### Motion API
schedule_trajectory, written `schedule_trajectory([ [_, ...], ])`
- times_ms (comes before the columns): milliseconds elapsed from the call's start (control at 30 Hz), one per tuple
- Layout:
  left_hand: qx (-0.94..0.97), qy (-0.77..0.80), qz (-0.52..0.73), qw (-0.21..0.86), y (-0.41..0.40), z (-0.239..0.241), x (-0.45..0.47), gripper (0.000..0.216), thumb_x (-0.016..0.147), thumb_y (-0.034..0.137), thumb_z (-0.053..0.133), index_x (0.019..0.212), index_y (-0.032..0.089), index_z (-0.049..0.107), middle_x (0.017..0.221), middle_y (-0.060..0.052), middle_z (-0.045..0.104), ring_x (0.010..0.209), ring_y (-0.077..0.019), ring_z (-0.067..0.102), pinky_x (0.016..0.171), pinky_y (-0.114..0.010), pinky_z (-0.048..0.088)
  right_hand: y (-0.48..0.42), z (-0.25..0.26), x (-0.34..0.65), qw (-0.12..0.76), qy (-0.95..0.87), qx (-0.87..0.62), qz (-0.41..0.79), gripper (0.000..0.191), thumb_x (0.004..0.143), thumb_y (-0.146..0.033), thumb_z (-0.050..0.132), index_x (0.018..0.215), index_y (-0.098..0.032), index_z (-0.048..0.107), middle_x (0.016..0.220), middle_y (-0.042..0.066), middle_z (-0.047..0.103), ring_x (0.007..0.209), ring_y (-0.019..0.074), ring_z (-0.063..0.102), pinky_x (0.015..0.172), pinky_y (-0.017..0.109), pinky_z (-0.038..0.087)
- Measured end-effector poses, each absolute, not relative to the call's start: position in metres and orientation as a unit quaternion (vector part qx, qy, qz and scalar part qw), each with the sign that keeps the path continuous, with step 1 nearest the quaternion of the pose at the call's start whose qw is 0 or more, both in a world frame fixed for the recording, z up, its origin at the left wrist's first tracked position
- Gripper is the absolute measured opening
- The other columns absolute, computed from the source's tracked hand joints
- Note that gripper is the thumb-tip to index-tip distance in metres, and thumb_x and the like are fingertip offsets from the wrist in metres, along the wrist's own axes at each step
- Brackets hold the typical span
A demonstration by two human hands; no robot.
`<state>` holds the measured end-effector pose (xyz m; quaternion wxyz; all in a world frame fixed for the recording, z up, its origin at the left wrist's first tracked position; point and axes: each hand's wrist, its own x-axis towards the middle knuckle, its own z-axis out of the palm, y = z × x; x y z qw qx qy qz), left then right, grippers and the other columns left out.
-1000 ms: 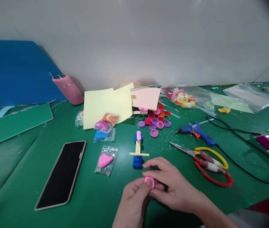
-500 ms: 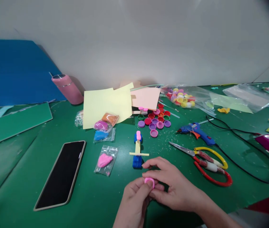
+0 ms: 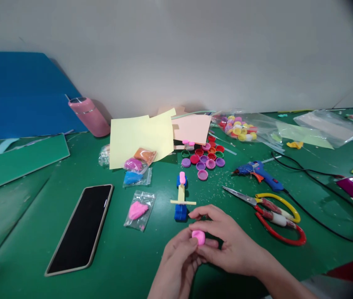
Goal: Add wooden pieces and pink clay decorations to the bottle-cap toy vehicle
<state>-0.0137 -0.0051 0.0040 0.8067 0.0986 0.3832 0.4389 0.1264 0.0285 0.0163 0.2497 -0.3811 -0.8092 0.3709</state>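
A small lump of pink modelling clay is pinched between the fingertips of my left hand and my right hand. Both hands are closed around it, low in the middle of the view. Just beyond my right fingertips lies a small model with blue wheel-like ends, a pale yellow body, a thin crosspiece and a pink piece on its far end. To its left is a clear bag of pink clay.
A phone lies at left, near a tilted pink tumbler. Bottle caps cluster beyond the model. Scissors and a blue glue gun with its cable are at right. Yellow paper leans at the back.
My left thumb has slid down off the clay, so more of the lump shows, and it looks rounder. The things on the table have stayed in place.
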Motion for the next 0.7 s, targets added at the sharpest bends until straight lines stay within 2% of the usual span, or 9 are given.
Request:
schedule_trajectory([
  [200, 0.091, 0.428, 0.444, 0.782, -0.003, 0.001, -0.012, 0.010, 0.067, 0.023, 0.068, 0.065, 0.014, 0.065, 0.061, -0.004, 0.065, 0.057, -0.0119, 0.057, 0.055, -0.021, 0.042, 0.027, 0.010, 0.126, 0.287, -0.797, -0.389, 0.362, 0.032, 0.072, -0.024, 0.064, 0.104, -0.024, 0.059, 0.111, 0.005, 0.053, 0.103, 0.0193, 0.050, 0.088, 0.031, 0.040],
  [367, 0.153, 0.449, 0.413, 0.777, 0.003, 0.007, -0.018, 0.016, 0.064, 0.023, 0.070, 0.057, 0.013, 0.060, 0.051, 0.000, 0.059, 0.049, -0.0083, 0.049, 0.053, -0.021, 0.038, 0.026, 0.013, 0.133, 0.298, -0.764, -0.378, 0.430, 0.046, 0.071, -0.020, 0.064, 0.116, -0.020, 0.051, 0.119, 0.007, 0.046, 0.109, 0.0183, 0.047, 0.094, 0.029, 0.038],
  [433, 0.212, 0.445, 0.378, 0.784, 0.005, 0.010, -0.022, 0.019, 0.065, 0.025, 0.069, 0.055, 0.012, 0.059, 0.047, 0.001, 0.055, 0.047, -0.0080, 0.046, 0.053, -0.021, 0.037, 0.027, 0.018, 0.137, 0.273, -0.762, -0.368, 0.458, 0.044, 0.072, -0.016, 0.062, 0.115, -0.022, 0.053, 0.121, 0.006, 0.045, 0.110, 0.0175, 0.046, 0.095, 0.028, 0.036],
  [567, 0.288, 0.453, 0.310, 0.784, 0.009, 0.013, -0.027, 0.024, 0.064, 0.030, 0.069, 0.054, 0.010, 0.060, 0.045, 0.000, 0.054, 0.044, -0.0079, 0.043, 0.050, -0.023, 0.033, 0.028, 0.023, 0.140, 0.217, -0.769, -0.355, 0.486, 0.031, 0.071, -0.016, 0.064, 0.101, -0.026, 0.063, 0.117, 0.003, 0.046, 0.106, 0.0165, 0.048, 0.092, 0.026, 0.038],
  [700, 0.283, 0.450, 0.328, 0.781, 0.009, 0.015, -0.027, 0.022, 0.064, 0.029, 0.070, 0.055, 0.011, 0.061, 0.048, 0.000, 0.055, 0.046, -0.0090, 0.046, 0.052, -0.023, 0.036, 0.026, 0.016, 0.137, 0.268, -0.746, -0.365, 0.488, 0.026, 0.072, -0.017, 0.065, 0.097, -0.022, 0.064, 0.111, 0.004, 0.048, 0.102, 0.0162, 0.051, 0.089, 0.025, 0.039],
])
